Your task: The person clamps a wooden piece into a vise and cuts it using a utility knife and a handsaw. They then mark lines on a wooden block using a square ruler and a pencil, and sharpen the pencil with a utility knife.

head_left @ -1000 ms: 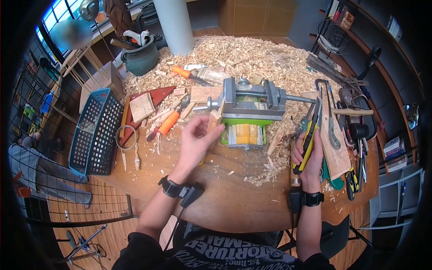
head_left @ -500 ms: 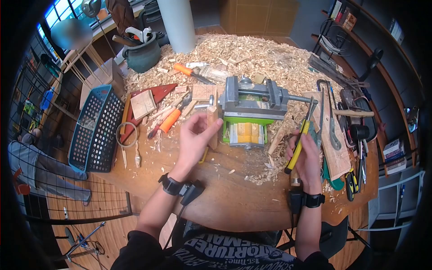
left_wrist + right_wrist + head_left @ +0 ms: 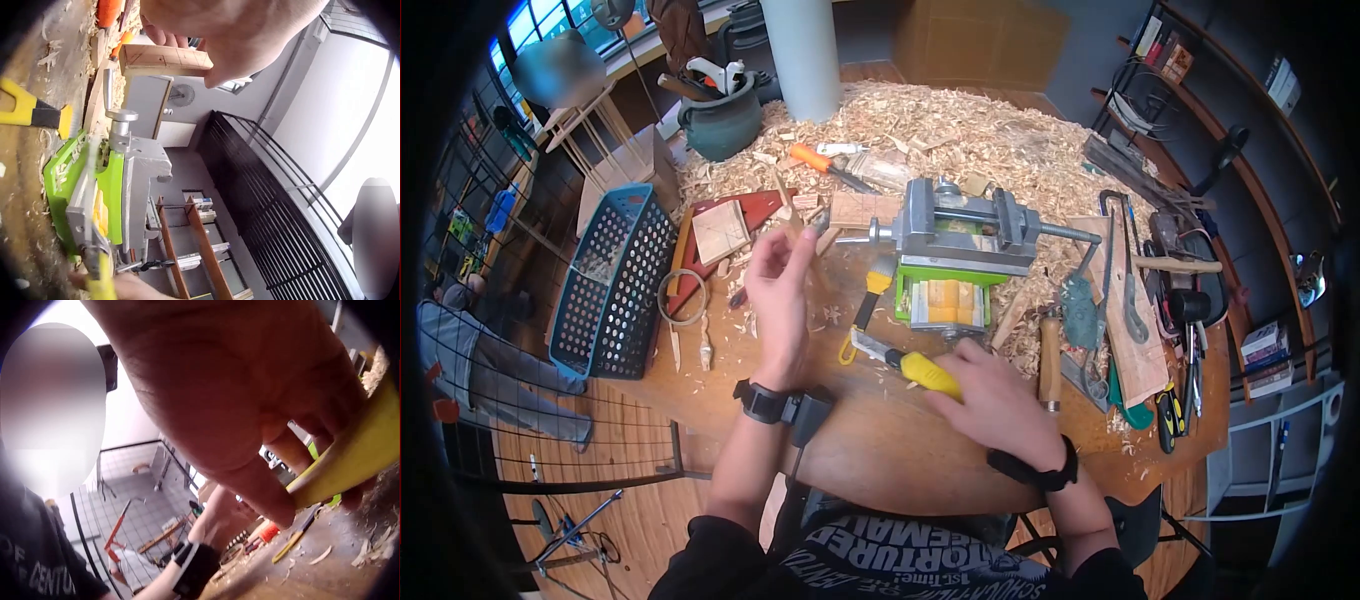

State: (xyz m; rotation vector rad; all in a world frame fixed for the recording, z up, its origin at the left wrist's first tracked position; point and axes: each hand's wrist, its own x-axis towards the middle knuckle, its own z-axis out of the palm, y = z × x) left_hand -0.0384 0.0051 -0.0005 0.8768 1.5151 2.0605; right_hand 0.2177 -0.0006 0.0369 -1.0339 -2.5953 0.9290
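Observation:
The left hand [image 3: 778,300] is raised left of the grey vise [image 3: 965,235]. In the left wrist view, the fingers of the left hand [image 3: 231,31] pinch a small flat wooden block [image 3: 165,59] with pencil-like marks. The right hand [image 3: 1000,405], palm down in front of the vise, grips a yellow utility knife [image 3: 930,376], its metal end pointing left. Up close in the right wrist view, the right hand [image 3: 231,387] has its fingers around the yellow handle [image 3: 350,453]. A yellow-and-black brush [image 3: 872,290] lies between the hands.
Wood shavings [image 3: 960,120] heap behind the vise. A blue basket [image 3: 615,290] stands at the left beside a red triangular piece [image 3: 755,208]. Right of the vise lie a wooden-handled tool [image 3: 1050,365], a board [image 3: 1135,350] and pliers [image 3: 1170,418].
The right hand has swung left with the knife, from the right-hand tools to the front of the vise. The left hand has shifted left with the block, away from the vise, uncovering the brush.

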